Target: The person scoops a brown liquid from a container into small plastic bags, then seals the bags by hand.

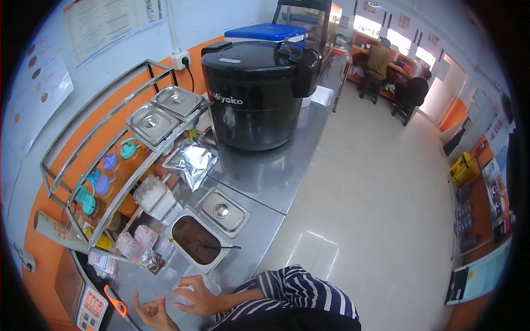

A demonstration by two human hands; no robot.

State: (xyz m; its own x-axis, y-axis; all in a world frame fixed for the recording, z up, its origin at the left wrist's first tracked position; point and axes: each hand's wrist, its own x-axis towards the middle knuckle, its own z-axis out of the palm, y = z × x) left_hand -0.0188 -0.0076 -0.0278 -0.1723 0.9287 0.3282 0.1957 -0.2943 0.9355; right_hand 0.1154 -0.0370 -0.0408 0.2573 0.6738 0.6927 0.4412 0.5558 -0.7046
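Observation:
At the bottom of the view, my left hand (152, 310) is raised over the steel counter with its fingers partly bent; a thin pinkish strand seems to lie between its fingertips and my other hand. My right hand (197, 296) curls over a clear plastic bag (211, 284); whether it grips the bag I cannot tell. Beyond the hands, a steel pan of dark brown sauce (198, 238) holds a dark-handled utensil (225, 247). Its steel lid (223, 211) lies beside it. Small knotted plastic bags (143, 242) sit left of the pan. An orange-handled cutting tool (116, 302) lies left of my left hand.
A large black Miyako cooker (256, 99) stands farther along the counter, near a silver foil pouch (192, 163). Capped bottles (112, 182) stand under a steel rack (120, 202). A digital scale (89, 308) is at lower left. Two people (379, 58) sit in the background.

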